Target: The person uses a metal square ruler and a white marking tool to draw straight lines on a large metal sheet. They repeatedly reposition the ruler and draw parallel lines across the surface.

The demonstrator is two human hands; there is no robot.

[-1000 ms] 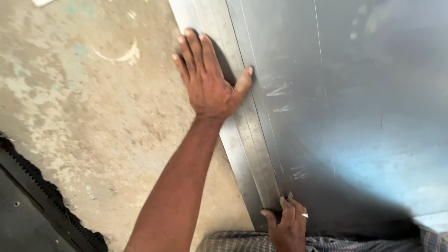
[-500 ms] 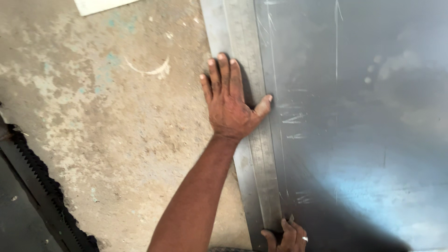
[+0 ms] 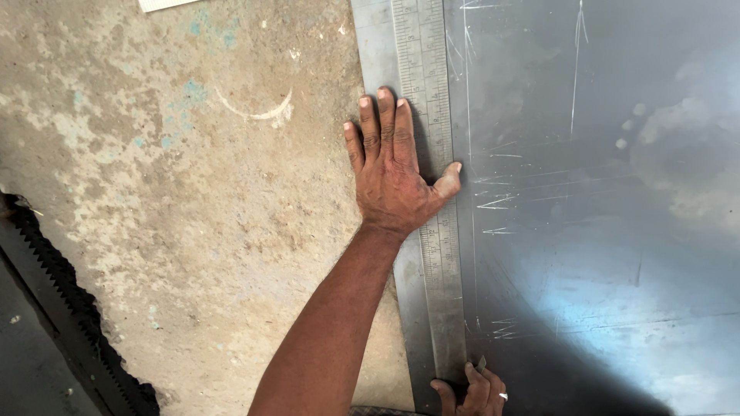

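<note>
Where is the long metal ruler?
The ruler runs top to bottom mid-view, on the metal sheet's left edge, under the left hand.

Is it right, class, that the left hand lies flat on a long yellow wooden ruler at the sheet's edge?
Not quite. The left hand does lie flat, but the long ruler along the grey metal sheet is grey steel, as the head view shows.
</note>
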